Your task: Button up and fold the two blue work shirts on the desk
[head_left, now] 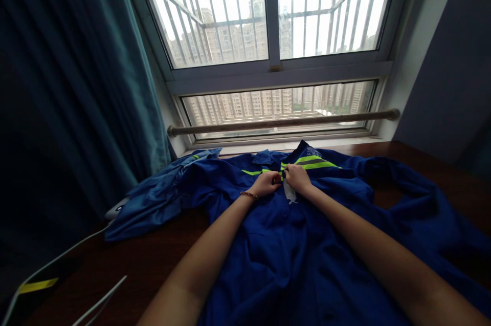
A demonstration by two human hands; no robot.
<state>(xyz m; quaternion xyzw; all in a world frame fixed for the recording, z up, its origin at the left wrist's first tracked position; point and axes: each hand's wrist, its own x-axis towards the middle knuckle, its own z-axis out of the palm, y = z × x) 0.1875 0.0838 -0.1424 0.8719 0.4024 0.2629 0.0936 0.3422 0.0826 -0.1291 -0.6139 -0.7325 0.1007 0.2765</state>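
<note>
A blue work jacket point(264, 249) with yellow-green and grey reflective stripes lies spread over a dark wooden surface, collar toward the window. Both hands meet at its front opening, on the chest stripe. My left hand point(267, 183), a beaded bracelet at its wrist, has its fingers curled closed on the left front edge. Close beside it, my right hand point(297, 177) pinches the other front edge. Just below the right fingers hangs a small white tag point(289, 192). Whatever fastening lies between the fingertips is too small to make out.
A lighter blue garment point(153, 203) lies at the left, near a white cable point(63, 255). Teal curtains point(95, 85) hang on the left. A horizontal rail point(284, 123) crosses the barred window behind the wooden surface point(164, 259). A yellow strip point(38, 285) shows at lower left.
</note>
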